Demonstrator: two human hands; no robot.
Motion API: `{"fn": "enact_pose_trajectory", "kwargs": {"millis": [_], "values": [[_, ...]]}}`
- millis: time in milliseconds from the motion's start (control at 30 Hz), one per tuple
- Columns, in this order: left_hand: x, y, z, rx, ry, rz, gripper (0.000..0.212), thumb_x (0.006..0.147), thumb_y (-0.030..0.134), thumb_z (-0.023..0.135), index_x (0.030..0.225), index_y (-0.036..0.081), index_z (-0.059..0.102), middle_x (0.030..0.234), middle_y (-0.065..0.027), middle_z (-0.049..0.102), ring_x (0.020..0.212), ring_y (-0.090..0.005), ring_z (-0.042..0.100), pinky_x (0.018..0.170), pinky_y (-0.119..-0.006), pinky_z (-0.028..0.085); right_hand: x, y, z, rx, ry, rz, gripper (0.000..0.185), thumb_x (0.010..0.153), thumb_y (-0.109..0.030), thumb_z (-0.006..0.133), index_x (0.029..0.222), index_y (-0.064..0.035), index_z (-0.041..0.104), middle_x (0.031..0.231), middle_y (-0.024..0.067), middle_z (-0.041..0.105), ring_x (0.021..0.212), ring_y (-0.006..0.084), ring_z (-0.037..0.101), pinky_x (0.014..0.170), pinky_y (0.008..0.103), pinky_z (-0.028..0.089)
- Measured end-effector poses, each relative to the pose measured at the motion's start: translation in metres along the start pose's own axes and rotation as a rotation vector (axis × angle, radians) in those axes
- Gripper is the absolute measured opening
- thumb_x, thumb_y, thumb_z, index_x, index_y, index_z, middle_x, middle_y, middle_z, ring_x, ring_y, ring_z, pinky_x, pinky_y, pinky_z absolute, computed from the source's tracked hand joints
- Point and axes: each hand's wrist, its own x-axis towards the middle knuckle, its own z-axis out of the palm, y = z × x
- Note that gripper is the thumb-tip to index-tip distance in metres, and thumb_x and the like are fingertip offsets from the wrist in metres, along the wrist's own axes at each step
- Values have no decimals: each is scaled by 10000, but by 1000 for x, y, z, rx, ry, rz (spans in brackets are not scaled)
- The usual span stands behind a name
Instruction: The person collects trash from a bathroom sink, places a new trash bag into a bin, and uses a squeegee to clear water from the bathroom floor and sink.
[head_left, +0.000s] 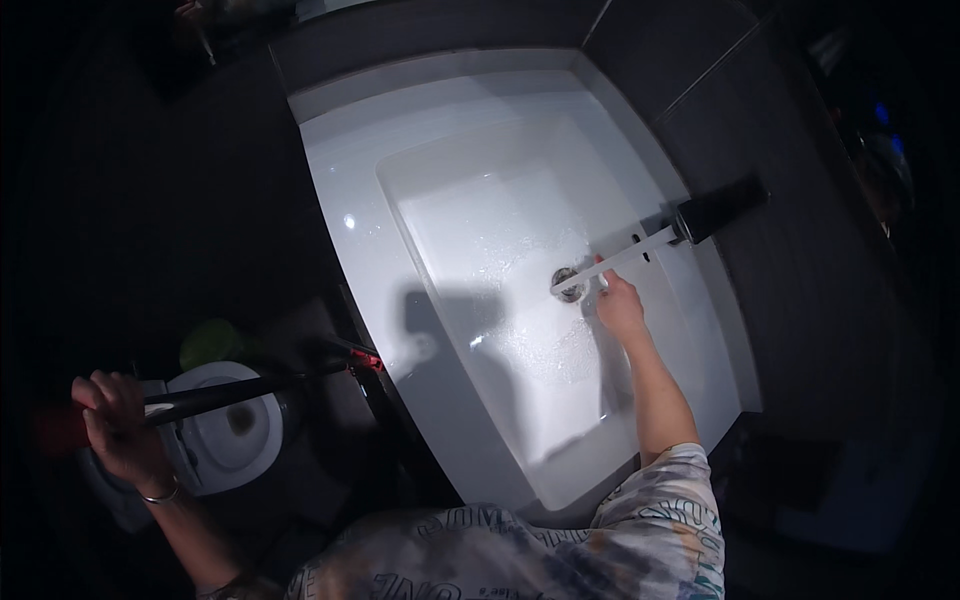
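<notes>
My left hand is wrapped around a long dark pole, with a dim red end beside the fist. The pole slants over the toilet toward a red fitting near the basin's left edge. Inside the white washbasin, my right hand reaches in beside a running water stream. Its fingertips are at the stream and partly covered by it; I see nothing held there. Water falls from the dark faucet onto the metal drain and spreads over the basin floor.
An open toilet stands at lower left, with a green object behind it, its kind unclear. Dark tiled wall borders the basin at the right and far side. The basin has a raised outer rim. Much of the surroundings is dark.
</notes>
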Motion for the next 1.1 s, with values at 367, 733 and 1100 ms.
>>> {"fn": "enact_pose_trajectory", "kwargs": {"millis": [367, 733, 1100], "values": [[3, 2, 8, -75, -62, -17, 236, 842, 263, 428, 677, 120, 339, 559, 32, 275, 452, -55, 216, 414, -193, 192, -9, -17, 16, 130, 161, -76, 281, 695, -288, 558, 918, -120, 592, 758, 128, 598, 733, 293, 568, 649, 375, 452], [1, 5, -1, 12, 18, -5, 268, 825, 285, 429, 671, 111, 296, 557, 24, 256, 440, -54, 209, 397, -189, 171, 6, 8, -3, -635, 651, -439, 407, 775, -262, 418, 1146, -98, 455, 1260, 67, 355, 1162, 231, 325, 959, 382, 248], [-6, -2, -23, -6, 27, -80, 287, 791, 326, 457, 723, 111, 279, 652, 2, 262, 577, -80, 272, 542, -203, 247, -110, 76, 10, -729, -530, -96, 507, 802, -217, 362, 1227, 45, 281, 1312, 145, 236, 1215, 248, 230, 990, 408, 188]]}}
